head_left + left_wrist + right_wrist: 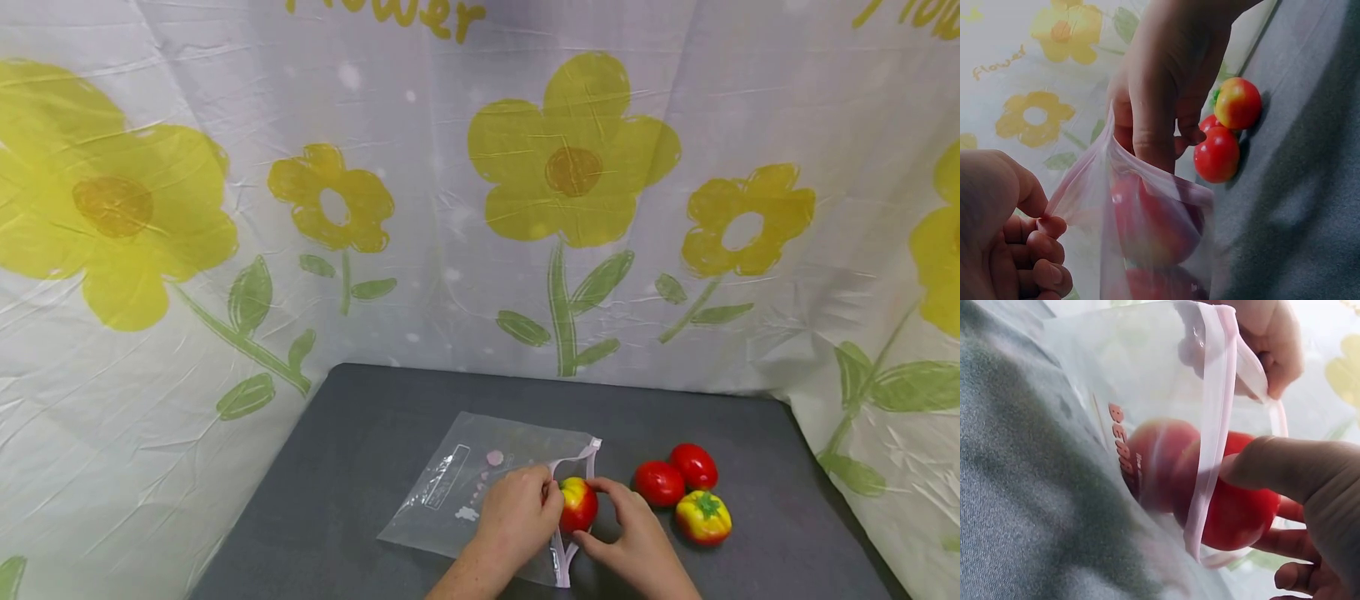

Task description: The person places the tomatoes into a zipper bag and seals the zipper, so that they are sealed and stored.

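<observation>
- Left hand (519,512): thumb and forefinger pinch the rim of the plastic bag (465,467), other fingers curled in. Good spot; the pull should go up and away so the mouth gapes.
- Right hand (636,535): thumb and fingers spread around the red-and-yellow fruit (580,505), holding it by its sides.
- Held fruit sits in the bag mouth, partly past the zip strip (1219,412), partly outside.
- Another fruit (1160,450) is inside the bag, just beyond the held one; they look to be touching, can't be sure through the film.
- Step in hand, as I read it: passing the held fruit through the mouth. Push straight in, low along the bag, until the widest part clears the strip.
- Watch the right thumb: it's close to the strip and could drag the rim inward. Release only past the strip, then back out with fingers narrow.
- Risk: slack film folds under the fruit. A steady left pinch should counter that.
- Two red tomatoes (660,483) and a yellow-and-red pepper (703,518) sit on the table (360,450), right of the bag. Elbow room matters there; round things roll.
</observation>
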